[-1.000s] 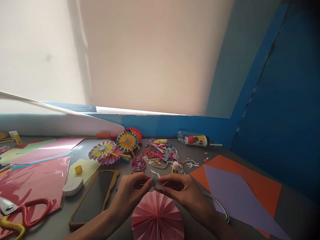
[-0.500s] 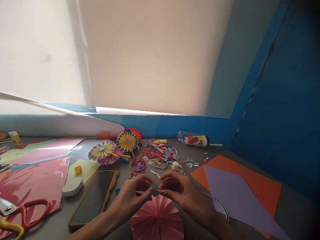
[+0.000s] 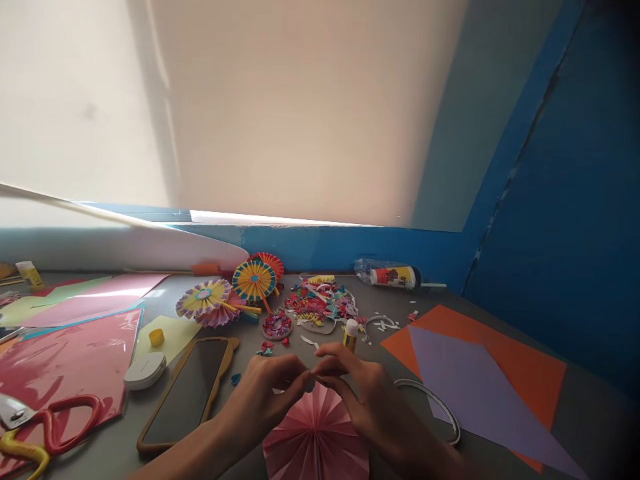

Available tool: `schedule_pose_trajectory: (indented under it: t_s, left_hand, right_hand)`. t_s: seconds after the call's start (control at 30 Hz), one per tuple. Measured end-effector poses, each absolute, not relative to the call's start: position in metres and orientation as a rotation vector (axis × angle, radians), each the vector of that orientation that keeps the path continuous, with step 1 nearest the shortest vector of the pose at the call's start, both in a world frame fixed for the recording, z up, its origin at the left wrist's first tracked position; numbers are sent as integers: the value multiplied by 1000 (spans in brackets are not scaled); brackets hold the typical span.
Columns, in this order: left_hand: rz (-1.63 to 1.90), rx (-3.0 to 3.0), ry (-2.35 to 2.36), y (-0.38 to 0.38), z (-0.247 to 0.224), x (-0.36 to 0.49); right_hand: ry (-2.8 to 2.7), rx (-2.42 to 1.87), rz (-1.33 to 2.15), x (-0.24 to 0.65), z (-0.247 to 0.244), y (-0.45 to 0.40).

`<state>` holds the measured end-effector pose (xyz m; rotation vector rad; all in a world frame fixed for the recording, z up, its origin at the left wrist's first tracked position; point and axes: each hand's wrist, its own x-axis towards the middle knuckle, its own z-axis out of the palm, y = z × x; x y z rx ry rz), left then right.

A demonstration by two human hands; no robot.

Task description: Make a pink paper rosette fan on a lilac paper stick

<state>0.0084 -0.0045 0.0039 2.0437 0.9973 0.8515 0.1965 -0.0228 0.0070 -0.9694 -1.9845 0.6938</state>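
My left hand (image 3: pixel 276 387) and my right hand (image 3: pixel 364 393) meet fingertip to fingertip over a pleated pink paper rosette (image 3: pixel 315 443). Both are closed in a pinch on a small grey-green paper piece (image 3: pixel 311 383), now mostly hidden by the fingers. The rosette lies spread flat on the table below, its top edge partly covered by the hands. Just beyond the right fingers an uncapped glue stick (image 3: pixel 351 335) stands upright.
Finished paper fans (image 3: pixel 254 281) lie at the back left, beside a heap of coloured scraps (image 3: pixel 323 303). To the left are a phone (image 3: pixel 187 393), a white case (image 3: pixel 145 371) and scissors (image 3: pixel 50 427). A white cable (image 3: pixel 440 403) and orange paper (image 3: pixel 530 360) sit right.
The small grey-green piece showed its scalloped face before; now it is turned and mostly covered. My right fingers have closed in further on it. The rosette has stayed put.
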Motion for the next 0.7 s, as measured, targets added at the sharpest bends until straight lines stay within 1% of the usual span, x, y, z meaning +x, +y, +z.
schedule_pose_trajectory:
  t_s: [0.17, 0.3, 0.43, 0.53, 0.6, 0.7]
  left_hand:
    - [996, 1956, 1044, 12, 5, -4]
    - [1173, 1609, 1002, 33, 13, -24]
    - [1018, 1434, 907, 34, 12, -22]
    - [976, 1274, 836, 29, 5, -13]
    - [952, 1159, 773, 26, 2, -10]
    - [922, 1047, 732, 22, -1, -7]
  right_hand:
    - [-2007, -895, 454, 197, -4, -30]
    - [-1979, -843, 254, 204, -5, -35]
    - [-1963, -769, 264, 208, 5, -29]
    - [-1929, -838, 235, 210, 14, -27]
    - [-1893, -897, 349, 210, 19, -28]
    - [-1709, -912, 779, 205, 21, -30]
